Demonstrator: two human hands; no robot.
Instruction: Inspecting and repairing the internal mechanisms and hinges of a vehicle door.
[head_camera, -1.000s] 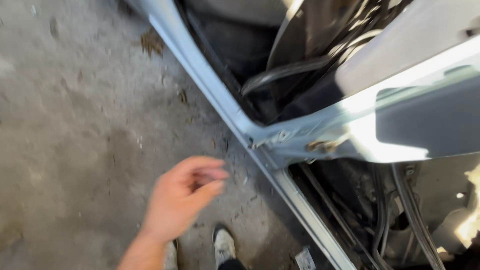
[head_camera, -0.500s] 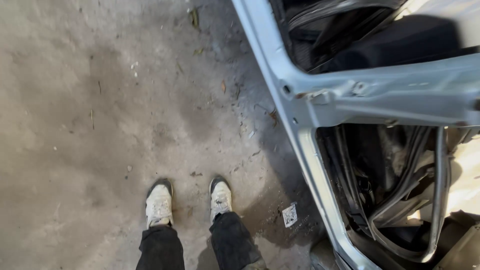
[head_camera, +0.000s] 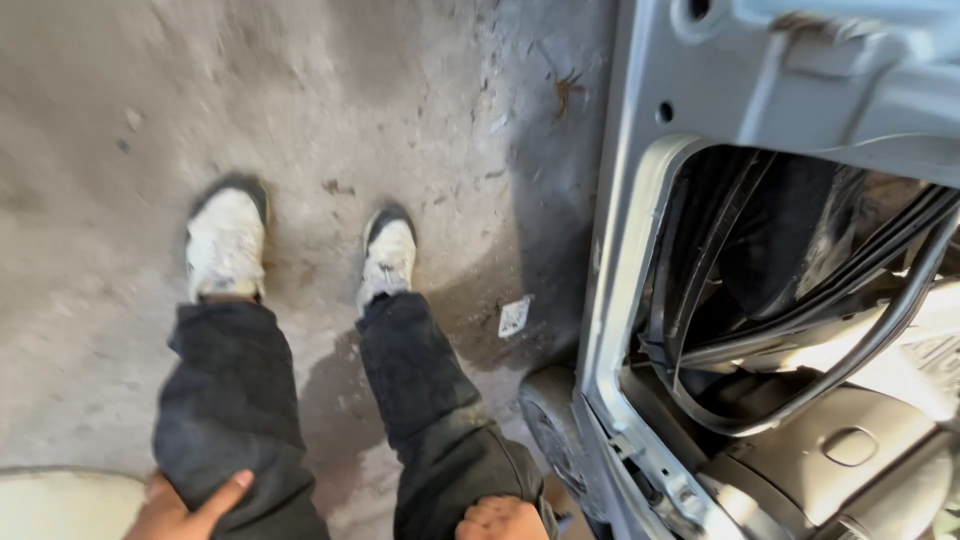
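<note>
Down low, left hand (head_camera: 185, 505) resting on left trouser leg (head_camera: 235, 400), thumb spread from fingers. Right hand (head_camera: 500, 520) curled shut on right knee (head_camera: 455, 455). White sneakers (head_camera: 225, 245) planted on concrete floor (head_camera: 100, 120), just beside grey car door frame (head_camera: 625, 200).
</note>
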